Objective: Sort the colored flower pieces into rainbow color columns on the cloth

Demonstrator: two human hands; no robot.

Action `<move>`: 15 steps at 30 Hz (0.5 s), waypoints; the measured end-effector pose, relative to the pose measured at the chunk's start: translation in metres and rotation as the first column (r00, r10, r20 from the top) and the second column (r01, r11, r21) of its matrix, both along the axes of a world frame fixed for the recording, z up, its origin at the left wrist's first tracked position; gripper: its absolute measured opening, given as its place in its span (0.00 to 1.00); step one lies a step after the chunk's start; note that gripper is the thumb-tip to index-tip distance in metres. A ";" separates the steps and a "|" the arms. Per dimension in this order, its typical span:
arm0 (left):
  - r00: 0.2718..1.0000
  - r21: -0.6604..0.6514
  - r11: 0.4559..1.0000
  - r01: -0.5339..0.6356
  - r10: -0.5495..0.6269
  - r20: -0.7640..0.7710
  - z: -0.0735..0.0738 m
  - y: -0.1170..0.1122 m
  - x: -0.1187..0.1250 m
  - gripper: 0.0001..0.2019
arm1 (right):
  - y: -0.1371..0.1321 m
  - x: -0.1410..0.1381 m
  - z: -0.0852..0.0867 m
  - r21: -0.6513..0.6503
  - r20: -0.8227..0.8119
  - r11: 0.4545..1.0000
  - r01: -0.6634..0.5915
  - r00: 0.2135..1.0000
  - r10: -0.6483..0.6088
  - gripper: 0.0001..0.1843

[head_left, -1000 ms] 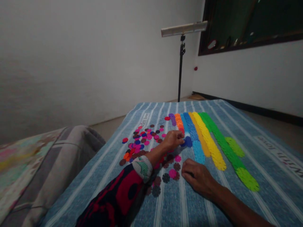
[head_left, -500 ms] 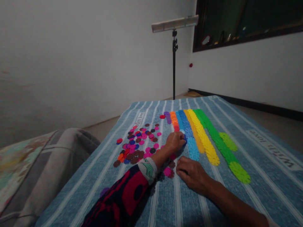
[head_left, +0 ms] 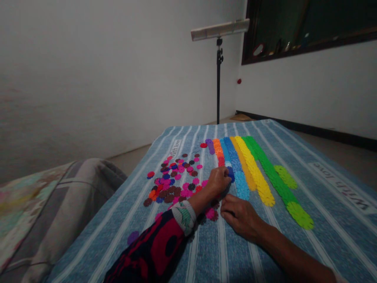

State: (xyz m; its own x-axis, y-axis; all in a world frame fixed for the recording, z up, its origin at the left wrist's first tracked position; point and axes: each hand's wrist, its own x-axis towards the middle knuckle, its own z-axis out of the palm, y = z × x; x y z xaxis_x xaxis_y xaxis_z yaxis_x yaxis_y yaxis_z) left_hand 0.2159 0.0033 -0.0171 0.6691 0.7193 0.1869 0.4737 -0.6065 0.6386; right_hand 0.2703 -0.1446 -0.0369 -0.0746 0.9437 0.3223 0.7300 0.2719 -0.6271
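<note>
Your left hand [head_left: 219, 180], in a sleeve of red and black pattern, lies near the middle of the blue striped cloth [head_left: 309, 204]. Its grip is closed with the fingertips pinched on a dark blue flower-shaped plastic disc [head_left: 231, 173], which sits just at 1 o'clock of the hand. This disc touches the near end of the dark blue row of discs [head_left: 232, 155], and directly at its 5 o'clock side the light blue row of discs [head_left: 243, 186] begins. Your right hand [head_left: 240, 216] rests on the cloth at 5 o'clock of the left hand, near it but apart. Its fingers are curled down, and I cannot tell whether its grip holds anything. At 9 o'clock of the left hand there is a loose heap of pink, brown and blue discs [head_left: 176, 181], spread flat on the cloth. At 3 o'clock of the blue rows lie the yellow row of discs [head_left: 256, 173] and then the long green row of discs [head_left: 271, 173], side by side and touching. Far at 12 o'clock, behind the cloth, a white light bar on a black stand [head_left: 219, 29] is standing upright at the wall.
</note>
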 end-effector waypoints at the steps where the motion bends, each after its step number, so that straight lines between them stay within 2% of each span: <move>1: 1.000 -0.008 1.000 -0.005 0.005 0.004 0.000 0.000 -0.001 0.04 | 0.000 0.000 0.000 0.001 0.003 1.000 0.002 1.000 -0.002 0.12; 10: 1.000 -0.021 1.000 -0.019 0.019 0.010 0.003 0.004 -0.010 0.04 | 0.000 0.000 0.002 0.009 0.006 1.000 -0.016 1.000 0.016 0.12; 15: 0.999 -0.059 0.997 -0.046 0.047 0.020 0.007 0.020 -0.041 0.03 | 0.000 0.000 -0.001 0.012 0.005 1.000 -0.020 1.000 0.020 0.12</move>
